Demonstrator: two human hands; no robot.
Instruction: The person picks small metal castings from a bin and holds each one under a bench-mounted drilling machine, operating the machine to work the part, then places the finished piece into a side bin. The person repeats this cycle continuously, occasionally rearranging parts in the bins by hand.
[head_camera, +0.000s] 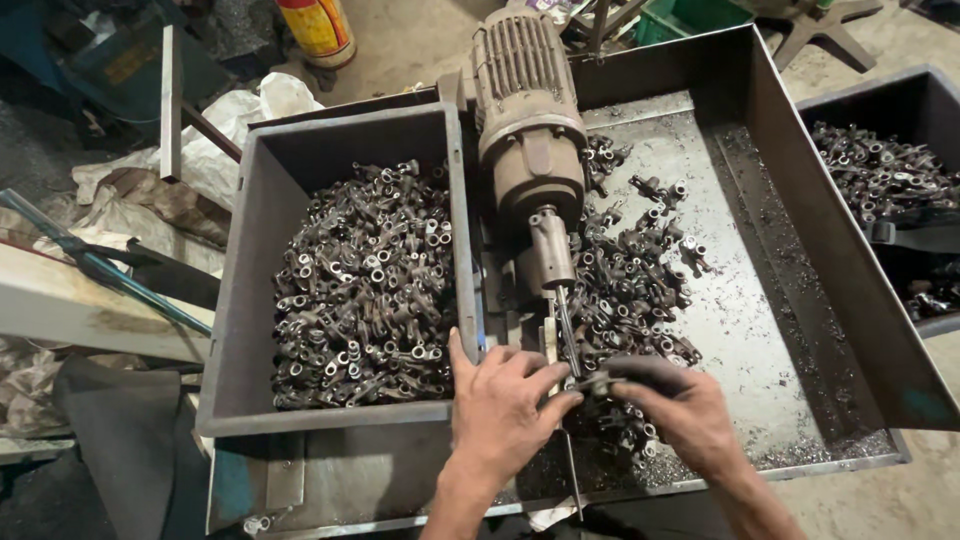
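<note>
Fingers (560, 385) of the left hand (505, 410) and right hand (680, 410) were pinched together on one small forged metal part (598, 380), held just under the spindle bit (567, 330) of the electric motor (527, 120) at twelve o'clock. The step appeared to be feeding the part onto the bit; the next move would call for steady axial alignment. At ten o'clock stood a steel bin (250, 300) full of like parts; at one o'clock a loose heap (630, 270) lay on the tray (780, 330), its bare floor at three o'clock offering room, bounded by raised walls.
</note>
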